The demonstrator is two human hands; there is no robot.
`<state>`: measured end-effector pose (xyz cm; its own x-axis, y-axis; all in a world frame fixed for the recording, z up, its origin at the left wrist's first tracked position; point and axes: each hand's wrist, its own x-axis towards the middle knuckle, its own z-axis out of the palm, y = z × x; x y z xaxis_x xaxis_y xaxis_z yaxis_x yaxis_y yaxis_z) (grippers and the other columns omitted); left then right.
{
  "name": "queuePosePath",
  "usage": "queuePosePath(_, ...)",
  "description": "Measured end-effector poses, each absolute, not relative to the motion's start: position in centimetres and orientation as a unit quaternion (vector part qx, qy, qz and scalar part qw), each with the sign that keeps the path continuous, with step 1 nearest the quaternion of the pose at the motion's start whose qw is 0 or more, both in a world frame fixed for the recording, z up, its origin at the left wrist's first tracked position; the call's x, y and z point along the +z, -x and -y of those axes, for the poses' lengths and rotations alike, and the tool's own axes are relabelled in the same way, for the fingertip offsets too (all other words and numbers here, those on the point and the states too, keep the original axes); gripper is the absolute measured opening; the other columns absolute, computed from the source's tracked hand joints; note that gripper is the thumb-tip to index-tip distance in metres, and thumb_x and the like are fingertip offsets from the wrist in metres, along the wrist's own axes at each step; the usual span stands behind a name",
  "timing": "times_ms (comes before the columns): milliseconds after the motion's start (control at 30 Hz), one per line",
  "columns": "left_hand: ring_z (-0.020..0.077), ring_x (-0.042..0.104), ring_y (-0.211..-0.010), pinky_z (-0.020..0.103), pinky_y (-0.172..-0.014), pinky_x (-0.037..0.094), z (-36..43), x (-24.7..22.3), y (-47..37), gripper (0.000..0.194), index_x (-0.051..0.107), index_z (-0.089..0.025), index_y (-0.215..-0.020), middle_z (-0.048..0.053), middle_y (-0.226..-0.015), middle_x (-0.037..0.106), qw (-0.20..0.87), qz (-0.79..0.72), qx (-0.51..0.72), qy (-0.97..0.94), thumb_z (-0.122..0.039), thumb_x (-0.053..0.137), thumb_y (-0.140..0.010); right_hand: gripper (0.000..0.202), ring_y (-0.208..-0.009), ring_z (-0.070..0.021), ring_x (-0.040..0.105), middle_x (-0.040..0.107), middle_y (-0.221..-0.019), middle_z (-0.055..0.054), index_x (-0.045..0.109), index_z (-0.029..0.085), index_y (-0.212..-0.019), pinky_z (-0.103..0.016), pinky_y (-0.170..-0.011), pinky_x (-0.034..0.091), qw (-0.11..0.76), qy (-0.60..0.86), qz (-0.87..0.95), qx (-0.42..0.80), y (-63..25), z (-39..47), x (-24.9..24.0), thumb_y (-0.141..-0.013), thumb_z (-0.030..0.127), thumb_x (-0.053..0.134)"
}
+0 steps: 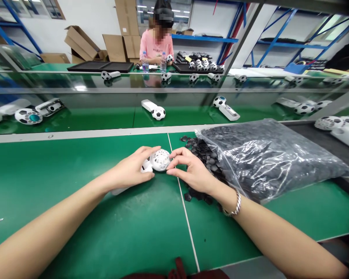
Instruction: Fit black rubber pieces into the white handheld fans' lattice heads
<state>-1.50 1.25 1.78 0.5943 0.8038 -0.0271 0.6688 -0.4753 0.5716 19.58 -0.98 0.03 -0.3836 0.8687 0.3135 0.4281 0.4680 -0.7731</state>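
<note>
A white football-shaped handheld fan [159,159] is held low over the green bench, its openwork round head showing no black patches on the visible side. My left hand [135,166] wraps around its white handle side, fingers along the top and thumb underneath. Against the right edge of the head, my right hand [189,168] has its thumb and fingertips drawn together; whatever lies between them is too small to make out. Right beside that hand spreads a pile of small black patches [211,159], spilling from a clear plastic bag [267,155] full of the same pieces.
Beyond the bench edge runs a green conveyor [104,116] carrying several football-headed fans [158,112]. A black tray [305,133] with more white parts is at the right. Across the line, a person in a pink top [156,46] sits behind two bottles [145,62].
</note>
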Motion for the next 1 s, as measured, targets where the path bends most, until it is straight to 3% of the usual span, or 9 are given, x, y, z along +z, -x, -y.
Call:
queuePosePath(267,0.0268,0.05,-0.107,0.039,-0.09,0.041,-1.4,1.0,0.5,0.069,0.037,-0.027,-0.127,0.006,-0.124,0.049,0.226,-0.463,0.138,-0.846,-0.055,0.059,-0.069,0.006,-0.101,-0.0171,0.047,0.047,-0.096,-0.004,0.06,0.018,-0.071,-0.038,-0.095,0.034,0.395,0.435,0.753,0.297,-18.6,0.6,-1.1,-0.072,0.021,0.065)
queuePosePath(467,0.0243,0.051,-0.107,0.036,-0.088,0.042,-1.4,1.5,0.1,0.057,0.041,-0.026,-0.124,0.003,-0.123,0.052,0.213,-0.47,0.135,-0.846,-0.047,0.056,-0.074,0.023,-0.111,-0.0194,0.045,0.048,-0.116,-0.008,0.048,0.019,-0.082,-0.036,-0.086,0.041,0.404,0.46,0.697,0.374,-18.2,0.3,-1.6,-0.068,0.022,0.066)
queuePosePath(633,0.0236,0.054,-0.103,0.034,-0.085,0.043,-1.1,1.5,-0.1,0.05,0.045,-0.027,-0.12,0.002,-0.118,0.055,0.204,-0.489,0.142,-0.836,-0.046,0.054,-0.075,0.031,-0.1,-0.0173,0.053,0.055,-0.108,-0.006,0.043,0.02,-0.091,-0.03,-0.075,0.045,0.409,0.469,0.673,0.399,-17.7,0.4,-1.7,-0.069,0.024,0.065)
queuePosePath(800,0.0255,0.054,-0.103,0.034,-0.081,0.045,-1.0,1.2,0.2,0.06,0.038,-0.03,-0.125,0.001,-0.122,0.052,0.191,-0.515,0.11,-0.828,-0.048,0.055,-0.071,0.014,-0.085,-0.0141,0.056,0.06,-0.091,-0.003,0.053,0.018,-0.088,-0.027,-0.072,0.044,0.328,0.517,0.744,0.266,-19.8,-1.2,-0.3,-0.079,0.029,0.056)
queuePosePath(900,0.0245,0.057,-0.096,0.031,-0.073,0.046,-1.0,1.5,0.4,0.058,0.039,-0.029,-0.121,0.0,-0.115,0.056,0.196,-0.526,0.093,-0.822,-0.038,0.058,-0.067,0.012,-0.086,-0.0182,0.054,0.06,-0.087,-0.007,0.06,0.016,-0.083,-0.03,-0.074,0.042,0.215,0.625,0.746,0.079,-22.0,-2.4,0.1,-0.081,0.026,0.053)
queuePosePath(1000,0.0241,0.056,-0.096,0.031,-0.073,0.045,-1.2,1.7,0.7,0.051,0.042,-0.029,-0.118,-0.001,-0.112,0.058,0.187,-0.511,0.088,-0.834,-0.029,0.053,-0.068,0.016,-0.088,-0.0213,0.053,0.06,-0.09,-0.009,0.065,0.016,-0.086,-0.031,-0.073,0.041,0.099,0.643,0.759,0.002,-23.0,-2.6,-0.1,-0.082,0.026,0.052)
